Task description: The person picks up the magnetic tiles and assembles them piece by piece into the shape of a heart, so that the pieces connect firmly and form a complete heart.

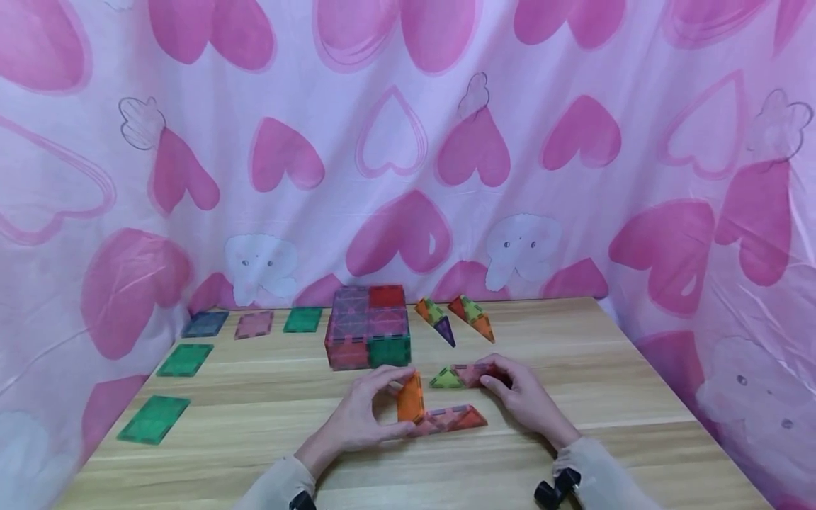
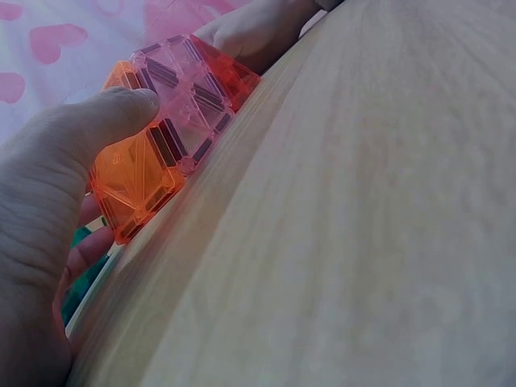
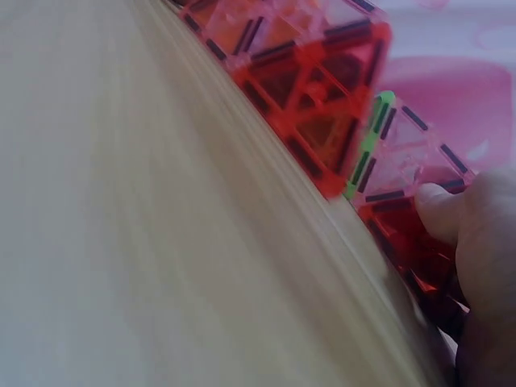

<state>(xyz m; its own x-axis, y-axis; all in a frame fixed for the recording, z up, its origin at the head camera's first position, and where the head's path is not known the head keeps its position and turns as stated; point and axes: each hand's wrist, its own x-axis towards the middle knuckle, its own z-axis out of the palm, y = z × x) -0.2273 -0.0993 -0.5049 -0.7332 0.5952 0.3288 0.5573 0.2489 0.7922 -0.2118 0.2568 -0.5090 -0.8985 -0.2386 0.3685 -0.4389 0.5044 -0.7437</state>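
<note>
My left hand [image 1: 360, 411] holds an orange magnetic tile [image 1: 410, 399] upright between thumb and fingers. From its base runs a low standing row of pink triangular tiles [image 2: 189, 97] with a red triangular tile [image 1: 468, 419] at its right end. Behind that row, my right hand [image 1: 525, 397] pinches a red triangular tile [image 3: 415, 246], thumb flat on its face. A pink triangular tile [image 3: 411, 149] adjoins it, with a lime-green triangular tile [image 1: 448, 379] at the left end. The right fingertips are partly hidden behind the tiles.
A box of purple, red and green tiles [image 1: 350, 322] stands behind my hands. Two slim strips of triangular tiles [image 1: 436, 320] lie to its right. Flat square tiles in blue [image 1: 205, 324], pink [image 1: 253, 324] and green [image 1: 155, 419] lie along the table's left and back.
</note>
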